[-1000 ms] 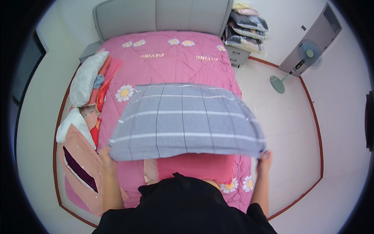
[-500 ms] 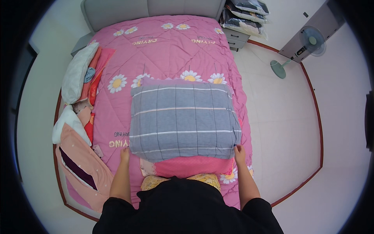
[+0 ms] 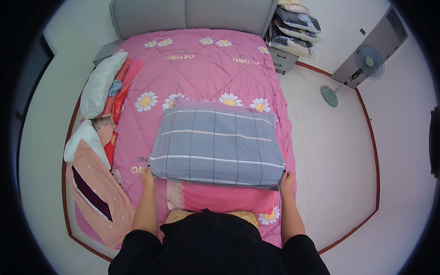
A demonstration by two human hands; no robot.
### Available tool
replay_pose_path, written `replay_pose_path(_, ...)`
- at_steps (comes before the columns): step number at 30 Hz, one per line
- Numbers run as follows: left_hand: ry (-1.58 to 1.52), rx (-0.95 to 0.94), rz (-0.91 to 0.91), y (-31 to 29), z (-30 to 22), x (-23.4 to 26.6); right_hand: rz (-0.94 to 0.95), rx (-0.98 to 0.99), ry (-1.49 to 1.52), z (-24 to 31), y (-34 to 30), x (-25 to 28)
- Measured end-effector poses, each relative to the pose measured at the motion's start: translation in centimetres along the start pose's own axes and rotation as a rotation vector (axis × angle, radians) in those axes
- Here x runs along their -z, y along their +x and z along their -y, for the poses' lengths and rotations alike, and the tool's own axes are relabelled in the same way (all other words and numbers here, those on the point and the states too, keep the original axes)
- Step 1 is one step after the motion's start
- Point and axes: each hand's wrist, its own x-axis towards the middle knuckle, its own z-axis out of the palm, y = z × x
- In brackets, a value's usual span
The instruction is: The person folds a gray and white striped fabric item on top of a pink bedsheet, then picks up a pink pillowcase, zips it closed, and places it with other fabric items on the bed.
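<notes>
A grey-blue plaid pillow [image 3: 215, 142] with white and dark lines lies before me on a stack of bedding. My left hand [image 3: 146, 176] pinches its near left corner, and my right hand [image 3: 287, 180] grips the near right corner. Between them the near edge is drawn fairly straight. Under it, toward me, a pink pillow [image 3: 220, 197] with a pale lace-like end sticks out. Lilac fabric [image 3: 183, 101] peeks from beneath the far edge. All of this rests on a pink quilt [image 3: 197, 75] with daisies.
Along the bed's left side lie a white pillow [image 3: 103, 87], red and orange fabrics, another white pillow [image 3: 85, 142] and an opened peach cover [image 3: 98, 197] with a dark purple gap. A grey headboard [image 3: 192, 18], bagged bedding [image 3: 293, 32] on a nightstand and a standing fan [image 3: 366, 62] are farther off.
Both hands have closed on the plaid pillow's near corners and pulled its near edge tauter and straighter. More of the pink pillow underneath shows. The view has shifted slightly.
</notes>
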Motion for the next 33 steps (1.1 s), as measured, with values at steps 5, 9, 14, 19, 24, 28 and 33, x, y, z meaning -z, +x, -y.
replay_pose_path(5,-0.109,-0.096,0.063,-3.9,-0.1,2.3,-0.005,-0.188,-0.185,-4.3,-5.5,1.4)
replay_pose_path(9,0.036,0.077,0.165,-7.3,1.9,2.2,0.173,-0.469,0.143,-7.7,-6.9,-0.7)
replay_pose_path(14,-0.246,0.544,0.333,-10.2,-2.9,-0.4,0.415,-0.753,0.642,-3.5,-4.7,-1.9)
replay_pose_path(19,-0.081,0.456,0.364,-9.3,-6.0,-0.9,0.696,-0.578,0.560,3.2,-0.7,-0.3)
replay_pose_path(24,-0.233,0.263,0.455,-5.1,-15.2,-2.2,0.612,-0.549,0.952,11.8,9.2,1.7)
replay_pose_path(28,-0.662,-0.193,0.380,-1.9,-27.2,-1.7,0.413,-0.239,1.412,23.9,15.8,3.9)
replay_pose_path(33,-0.951,-0.452,0.254,-2.6,-32.5,5.3,0.123,0.301,1.328,30.1,12.7,7.7)
